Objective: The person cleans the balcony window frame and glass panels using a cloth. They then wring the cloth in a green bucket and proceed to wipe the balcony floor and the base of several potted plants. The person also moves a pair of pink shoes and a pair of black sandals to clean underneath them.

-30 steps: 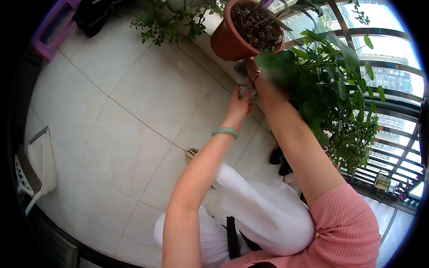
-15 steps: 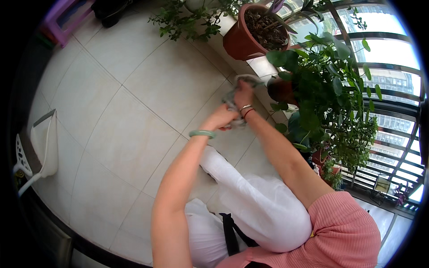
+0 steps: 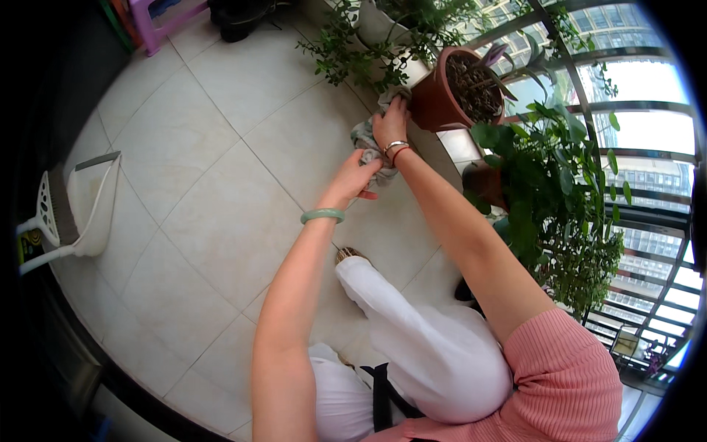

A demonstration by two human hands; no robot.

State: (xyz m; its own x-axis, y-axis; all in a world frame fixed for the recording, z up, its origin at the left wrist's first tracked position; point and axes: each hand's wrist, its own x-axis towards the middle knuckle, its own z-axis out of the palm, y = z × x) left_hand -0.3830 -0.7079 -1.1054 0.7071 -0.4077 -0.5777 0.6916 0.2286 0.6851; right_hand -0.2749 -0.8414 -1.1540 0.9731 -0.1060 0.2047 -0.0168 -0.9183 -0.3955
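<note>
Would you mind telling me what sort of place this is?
Most likely a home balcony: pale square floor tiles, a round terracotta clay pot among leafy green potted plants, and a dark metal railing overlooking high-rise buildings.

No pkgs, labels, signs or screens visible anywhere in view.

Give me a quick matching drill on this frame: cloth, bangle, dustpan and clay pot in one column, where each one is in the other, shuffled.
Things:
1. cloth
2. bangle
3. dustpan
4. clay pot

Places:
A. on the floor at far left, beside a brush
B. on the left wrist
C. held in both hands, the left hand below and the right hand above
D. by the railing, just right of the right hand

Pairs: 1-C, 2-B, 3-A, 4-D
</note>
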